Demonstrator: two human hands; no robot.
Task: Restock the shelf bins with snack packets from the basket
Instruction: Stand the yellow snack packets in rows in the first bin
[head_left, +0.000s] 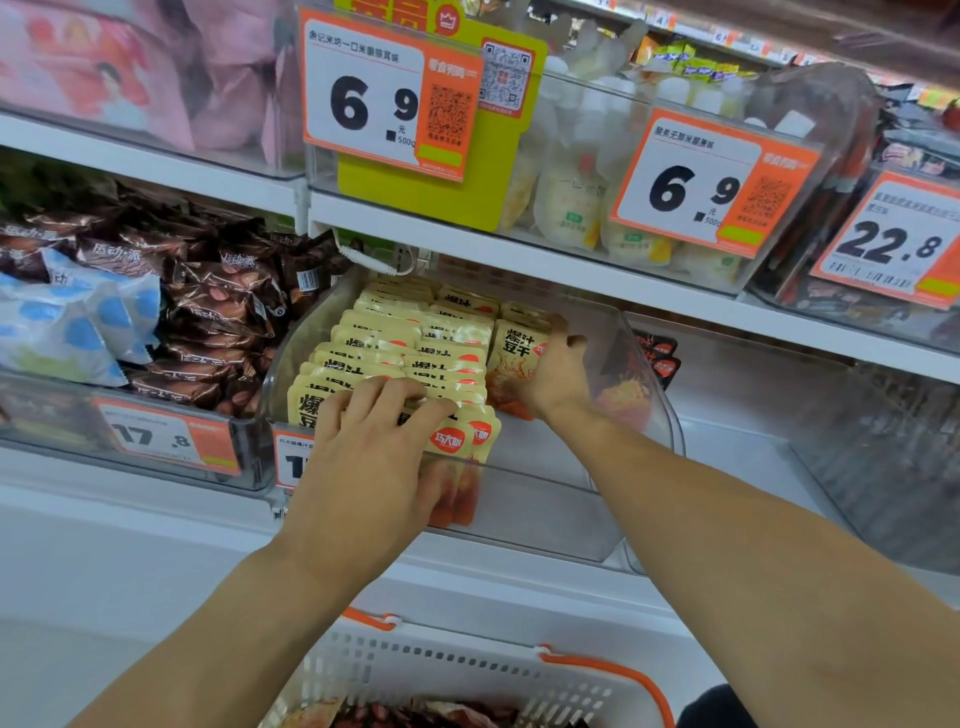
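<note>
Supermarket snack aisle: you've got both hands in the clear shelf bin (649, 364). Your left hand (374, 441) lies with fingers curled over the tops of the near yellow tofu packets (384, 348), pressing on the front row. Your right hand (556, 379) grips a small bunch of the same packets upright at the bin's right side, next to the filled rows.

The white basket (467, 670) w/ orange handles sits below, near you, more packets inside.

Risk, as it looks: the right half of the bin is bare, so the bunch could topple or slide flat once you let go; the front row could tip over the low lip if pushed.

Readable: packets "爆汁豆干"; tags "6.9 元 500g" above, "22.8" far right, "17.8" left under brown packets (218, 312).
</note>
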